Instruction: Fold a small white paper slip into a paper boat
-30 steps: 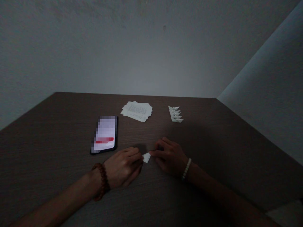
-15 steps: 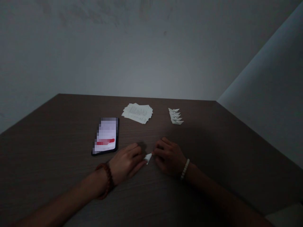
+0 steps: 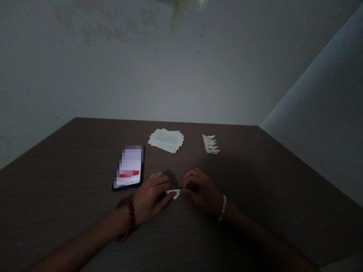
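Observation:
A small folded piece of white paper [image 3: 176, 194] lies between my two hands, low over the table. My left hand [image 3: 153, 192], with a brown beaded bracelet at its wrist, pinches the paper's left part between thumb and fingers. From the other side, my right hand [image 3: 202, 190] grips the right corner with thumb and fingertips; a pale beaded bracelet circles that wrist. The fingers hide part of the paper, so its full shape cannot be made out. Beyond my right hand, several small folded paper boats [image 3: 211, 144] stand nested in a row.
Left of my hands lies a phone [image 3: 129, 168] with a lit, pixelated screen. Farther back is a loose stack of printed paper sheets [image 3: 166, 140]. The dark wooden table [image 3: 93, 151] meets a grey wall [image 3: 170, 75] behind, with another wall surface at the right.
The paper has turned and its visible shape differs, from a pointed triangle to a flatter, bent strip. My right thumb has moved onto its corner. The view has tilted slightly up.

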`<state>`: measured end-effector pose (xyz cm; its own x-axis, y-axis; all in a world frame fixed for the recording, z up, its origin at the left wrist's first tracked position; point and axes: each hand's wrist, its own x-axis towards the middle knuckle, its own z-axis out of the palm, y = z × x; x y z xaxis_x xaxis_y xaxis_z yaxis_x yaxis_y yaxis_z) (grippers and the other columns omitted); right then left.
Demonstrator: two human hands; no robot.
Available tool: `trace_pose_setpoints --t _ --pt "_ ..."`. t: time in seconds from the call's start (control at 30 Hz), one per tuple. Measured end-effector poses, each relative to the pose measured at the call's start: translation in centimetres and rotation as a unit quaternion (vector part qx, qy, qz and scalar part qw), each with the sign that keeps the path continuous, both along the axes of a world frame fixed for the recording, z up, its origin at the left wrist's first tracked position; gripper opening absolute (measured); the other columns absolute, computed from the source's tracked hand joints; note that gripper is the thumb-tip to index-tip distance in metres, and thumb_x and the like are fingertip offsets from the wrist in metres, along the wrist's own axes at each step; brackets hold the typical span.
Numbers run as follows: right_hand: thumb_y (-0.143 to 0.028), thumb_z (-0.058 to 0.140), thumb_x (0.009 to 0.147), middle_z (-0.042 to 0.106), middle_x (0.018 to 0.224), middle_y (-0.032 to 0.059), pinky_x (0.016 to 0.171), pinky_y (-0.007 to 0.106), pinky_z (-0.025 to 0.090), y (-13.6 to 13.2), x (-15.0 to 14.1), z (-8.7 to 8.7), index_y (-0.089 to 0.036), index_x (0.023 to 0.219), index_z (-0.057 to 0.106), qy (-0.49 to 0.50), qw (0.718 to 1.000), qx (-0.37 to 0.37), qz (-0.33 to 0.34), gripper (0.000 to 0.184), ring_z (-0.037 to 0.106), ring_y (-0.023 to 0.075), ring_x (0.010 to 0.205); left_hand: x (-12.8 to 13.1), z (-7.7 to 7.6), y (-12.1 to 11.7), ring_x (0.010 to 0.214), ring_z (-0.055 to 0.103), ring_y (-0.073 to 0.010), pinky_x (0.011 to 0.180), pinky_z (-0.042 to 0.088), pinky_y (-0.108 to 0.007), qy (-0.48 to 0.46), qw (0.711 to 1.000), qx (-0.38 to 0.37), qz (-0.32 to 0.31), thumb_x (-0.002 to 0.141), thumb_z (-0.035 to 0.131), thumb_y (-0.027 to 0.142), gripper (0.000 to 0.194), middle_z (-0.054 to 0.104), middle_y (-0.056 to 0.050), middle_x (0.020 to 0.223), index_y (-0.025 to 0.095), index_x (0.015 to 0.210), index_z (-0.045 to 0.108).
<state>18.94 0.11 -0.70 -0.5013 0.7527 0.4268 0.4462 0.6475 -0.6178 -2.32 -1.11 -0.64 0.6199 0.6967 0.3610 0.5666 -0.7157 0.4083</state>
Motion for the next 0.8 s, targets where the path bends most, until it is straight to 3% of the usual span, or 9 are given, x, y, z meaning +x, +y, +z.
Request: trace_pose_setpoints --t 0.13,0.37,0.8 --pt "-0.023 0.068 0.08 0.06 0.084 0.0019 0.077 0.031 0.04 -0.2 0.0 0.4 -0.018 0.074 0.057 0.03 0.999 0.032 0.01 0.013 0.055 0.0157 0.08 -0.1 0.4 0.0 0.081 0.049 -0.0189 0.073 0.039 -0.033 -0.059 0.998 0.0 -0.005 0.09 0.051 0.019 0.013 0.06 -0.004 0.084 0.017 0.086 0.063" --pt "-0.019 0.063 0.082 0.06 0.091 0.0039 0.08 0.033 0.042 -0.6 0.0 0.4 -0.019 0.086 0.062 -0.019 0.995 0.089 0.047 0.005 0.054 0.0168 0.085 0.0 1.2 -0.5 0.077 0.047 -0.0182 0.07 0.034 -0.033 -0.042 0.998 0.033 -0.038 0.09 0.05 0.017 0.017 0.06 -0.004 0.081 0.017 0.082 0.065" --pt "-0.018 0.068 0.077 0.05 0.091 0.0026 0.074 0.028 0.041 -1.3 -0.6 1.0 -0.019 0.079 0.066 0.008 0.999 0.005 0.04 0.003 0.051 0.0144 0.083 -0.2 1.6 -0.7 0.075 0.043 -0.0183 0.067 0.033 -0.033 -0.034 0.994 0.022 -0.098 0.089 0.043 0.013 0.022 0.056 -0.005 0.075 0.015 0.08 0.063"
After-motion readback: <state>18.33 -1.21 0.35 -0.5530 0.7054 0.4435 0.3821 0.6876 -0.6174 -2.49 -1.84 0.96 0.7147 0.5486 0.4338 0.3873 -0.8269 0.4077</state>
